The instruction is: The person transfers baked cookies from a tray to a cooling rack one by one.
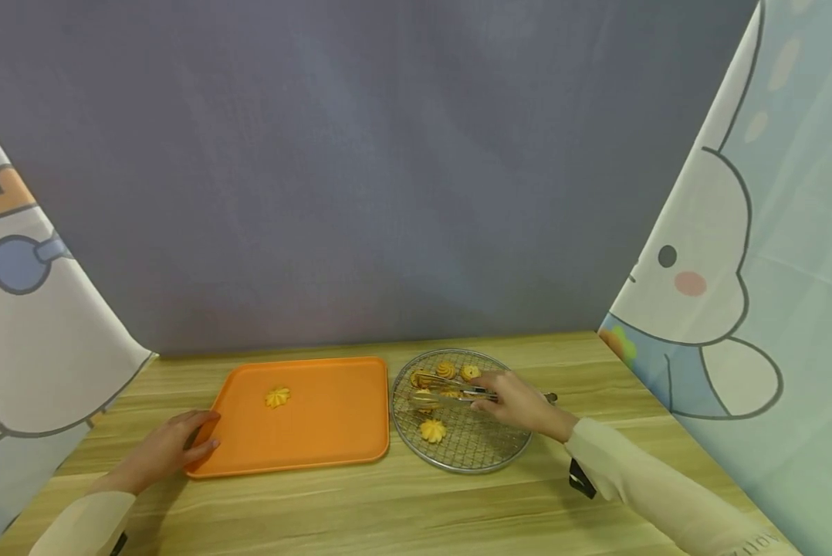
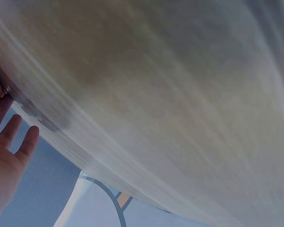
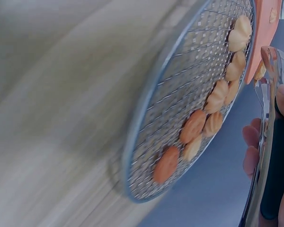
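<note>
My right hand (image 1: pixel 516 403) grips metal tongs (image 3: pixel 277 161) with dark handle grips over the round wire mesh rack (image 1: pixel 481 448). Between the tongs' tips, in the right wrist view, shows a yellowish cookie (image 3: pixel 260 72). Several piped cookies lie on the rack, among them a pale flower-shaped cookie (image 1: pixel 433 431) near its front left and a browner swirled cookie (image 1: pixel 446 369) at the back. At the left edge of the orange tray (image 1: pixel 333 421), my left hand (image 1: pixel 162 448) rests with fingers and thumb spread on the rim. One flower-shaped cookie (image 1: pixel 277 397) sits on the tray.
Tray and rack stand side by side on a wood-grain table (image 1: pixel 305 510), with a narrow gap between them. Behind the table hangs a grey curtain (image 1: pixel 360 185). Printed cartoon cloths flank it on the left and right.
</note>
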Available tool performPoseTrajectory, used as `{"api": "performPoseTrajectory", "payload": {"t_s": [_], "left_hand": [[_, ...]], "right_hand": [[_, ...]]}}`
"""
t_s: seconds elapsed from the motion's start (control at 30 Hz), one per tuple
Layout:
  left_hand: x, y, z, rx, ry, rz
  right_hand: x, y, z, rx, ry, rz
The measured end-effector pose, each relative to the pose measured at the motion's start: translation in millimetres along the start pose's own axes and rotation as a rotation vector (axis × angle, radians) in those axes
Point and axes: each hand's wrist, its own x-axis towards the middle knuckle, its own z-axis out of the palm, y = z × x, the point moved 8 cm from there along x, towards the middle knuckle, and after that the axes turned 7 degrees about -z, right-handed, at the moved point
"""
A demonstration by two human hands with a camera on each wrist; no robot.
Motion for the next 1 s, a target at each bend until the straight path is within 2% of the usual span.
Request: {"api": "performPoseTrajectory", "payload": {"t_s": [0.17, 0.43, 0.6, 0.73, 0.87, 1.0], "left_hand": [[0.4, -1.2, 2.1, -0.004, -0.032, -0.022], [0.2, 1.1, -1.4, 0.01, 0.037, 0.024], [-0.4, 0.1, 0.5, 0.003, 0.004, 0.0], [-0.4, -0.5, 1.3, 0.0, -0.017, -0.019], [-0.6, -0.8, 1.5, -0.004, -0.033, -0.037], [-0.8, -1.2, 1.9, -0.007, -0.046, -0.049]], "right_hand": [[-17, 6, -4, 0.046, 0.003, 0.005], [-38, 11, -8, 0.035, 0.024, -0.011], [-50, 16, -7, 0.039, 0.021, 0.001], [-58, 18, -8, 0.015, 0.055, -0.015], [-61, 18, -8, -0.006, 0.09, -0.032], [-63, 21, -6, -0.001, 0.093, -0.014]]}}
